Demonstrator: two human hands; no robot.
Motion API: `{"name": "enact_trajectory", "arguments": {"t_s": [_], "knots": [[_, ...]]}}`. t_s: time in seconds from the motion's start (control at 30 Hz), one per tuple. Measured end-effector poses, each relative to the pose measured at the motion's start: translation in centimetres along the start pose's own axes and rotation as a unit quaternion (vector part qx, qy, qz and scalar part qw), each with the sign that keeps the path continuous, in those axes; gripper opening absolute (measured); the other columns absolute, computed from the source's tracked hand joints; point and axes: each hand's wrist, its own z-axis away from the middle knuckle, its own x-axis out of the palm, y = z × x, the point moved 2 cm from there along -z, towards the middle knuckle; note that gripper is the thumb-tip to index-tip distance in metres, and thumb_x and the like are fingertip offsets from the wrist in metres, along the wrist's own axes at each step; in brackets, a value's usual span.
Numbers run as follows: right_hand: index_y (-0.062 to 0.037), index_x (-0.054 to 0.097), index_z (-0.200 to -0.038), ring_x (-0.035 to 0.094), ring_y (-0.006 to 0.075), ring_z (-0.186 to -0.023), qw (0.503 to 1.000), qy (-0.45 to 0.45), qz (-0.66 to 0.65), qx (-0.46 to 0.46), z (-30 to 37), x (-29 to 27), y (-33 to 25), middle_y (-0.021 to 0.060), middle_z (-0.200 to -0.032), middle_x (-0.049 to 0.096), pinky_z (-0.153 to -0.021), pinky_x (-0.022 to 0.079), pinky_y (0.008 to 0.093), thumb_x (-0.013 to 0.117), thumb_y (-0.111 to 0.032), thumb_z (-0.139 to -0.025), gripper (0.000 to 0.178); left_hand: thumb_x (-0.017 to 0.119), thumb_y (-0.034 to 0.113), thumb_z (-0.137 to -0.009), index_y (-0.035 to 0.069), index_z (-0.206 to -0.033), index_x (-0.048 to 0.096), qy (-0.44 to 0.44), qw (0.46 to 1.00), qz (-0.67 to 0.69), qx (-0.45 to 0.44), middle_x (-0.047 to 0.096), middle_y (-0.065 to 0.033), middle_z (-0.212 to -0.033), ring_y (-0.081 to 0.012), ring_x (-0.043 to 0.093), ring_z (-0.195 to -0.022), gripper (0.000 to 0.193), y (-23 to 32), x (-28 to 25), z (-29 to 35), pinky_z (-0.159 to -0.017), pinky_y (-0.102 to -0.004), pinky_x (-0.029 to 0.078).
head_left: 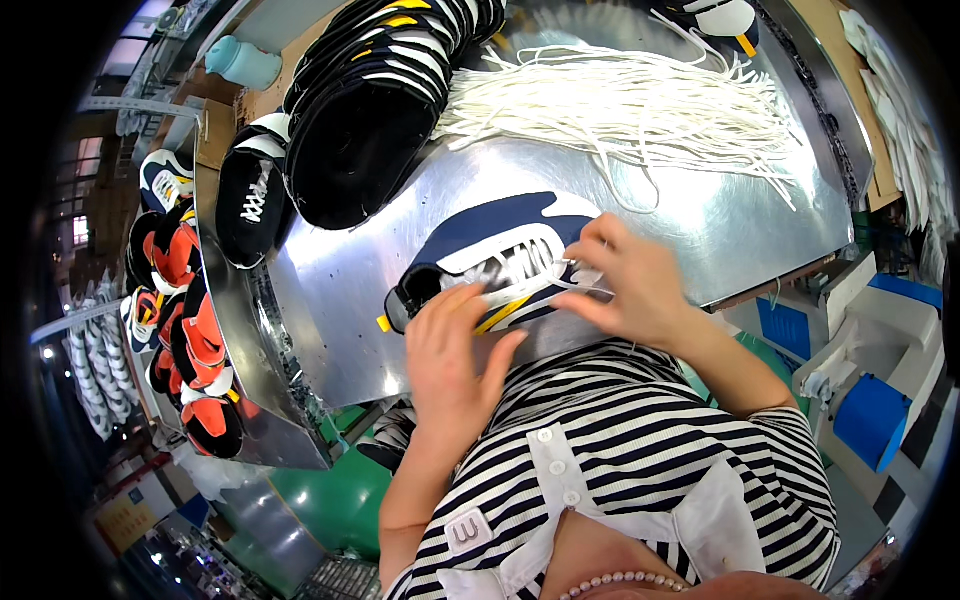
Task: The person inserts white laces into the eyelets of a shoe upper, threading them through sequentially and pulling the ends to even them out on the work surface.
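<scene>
A navy and white shoe upper (497, 229) with yellow trim lies on its side on the metal tabletop, its collar toward the left. White lace (527, 260) crosses several of its eyelets. My left hand (450, 345) rests its outstretched fingers on the near side by the collar, thumb spread away. At the toe end, my right hand (635, 285) has its fingers curled around a loose white lace end (590, 287); the fingertips are slightly blurred.
A metal table (350, 330) carries a heap of white laces (620, 105) at the back. Stacked dark shoe uppers (360, 130) stand at back left, beside a laced black upper (250, 200). Orange and black shoes (200, 340) sit beyond the left edge. A grey and blue machine (870, 370) stands right.
</scene>
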Motion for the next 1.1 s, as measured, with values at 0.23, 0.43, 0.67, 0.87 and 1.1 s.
{"name": "enact_trajectory", "arguments": {"t_s": [0.23, 0.43, 0.67, 0.87, 1.1], "knots": [[-0.0083, 0.058, -0.090, 0.062, 0.0243, -0.066, 0.996, 0.055, -0.064, 0.014, -0.8, 1.1, -0.7, 0.0061, -0.093, 0.058, -0.056, 0.049, 0.0358, 0.071, -0.010, -0.078, 0.017, 0.080, 0.012, -0.076, -0.002, -0.102, 0.061, 0.052, 0.998, 0.015, -0.021, 0.067, -0.0168, -0.091, -0.0346, 0.065, -0.083, 0.035, -3.1, 3.3, -2.8, -0.074, -0.0395, 0.050], [-0.0105, 0.064, -0.110, 0.069, 0.0274, -0.080, 0.994, 0.023, -0.059, 0.092, 1.2, -0.3, 0.5, 0.0082, -0.096, 0.064, -0.067, 0.055, 0.0369, 0.073, -0.025, -0.084, 0.031, 0.077, 0.011, -0.077, -0.002, -0.099, 0.063, 0.063, 0.997, 0.032, 0.019, 0.066, -0.0207, -0.094, -0.0399, 0.063, -0.088, 0.029, -2.1, 4.7, -4.6, -0.078, -0.0440, 0.050], [-0.0085, 0.050, -0.093, 0.063, 0.0326, -0.074, 0.989, 0.091, -0.104, -0.044, -2.1, 4.8, 0.6, 0.0084, -0.096, 0.059, -0.059, 0.047, 0.0436, 0.063, -0.013, -0.080, 0.019, 0.067, 0.044, -0.083, 0.011, -0.136, 0.056, -0.124, 0.988, -0.053, -0.070, 0.068, -0.0276, -0.099, -0.0372, 0.069, -0.085, 0.063, -7.1, 2.7, -2.3, -0.082, -0.0447, 0.050], [-0.0062, 0.061, -0.093, 0.065, 0.0382, -0.077, 0.977, -0.180, -0.022, -0.108, 2.4, 2.9, -2.8, 0.0152, -0.076, 0.065, -0.066, 0.050, 0.0465, 0.063, -0.025, -0.086, 0.020, 0.071, 0.024, -0.082, -0.001, -0.105, 0.067, 0.045, 0.999, 0.006, 0.000, 0.068, -0.0239, -0.089, -0.0379, 0.066, -0.083, 0.034, -4.1, 3.5, -4.5, -0.073, -0.0420, 0.051], [-0.0051, 0.063, -0.123, 0.069, 0.0206, -0.081, 0.954, -0.054, -0.291, 0.049, 3.5, 0.8, 1.1, 0.0112, -0.084, 0.071, -0.072, 0.055, 0.0375, 0.059, -0.022, -0.095, 0.032, 0.070, 0.010, -0.085, -0.002, -0.098, 0.067, 0.143, 0.984, 0.099, 0.032, 0.068, -0.0178, -0.093, -0.0338, 0.066, -0.083, 0.018, -3.4, 1.9, -4.8, -0.076, -0.0395, 0.051]]}}
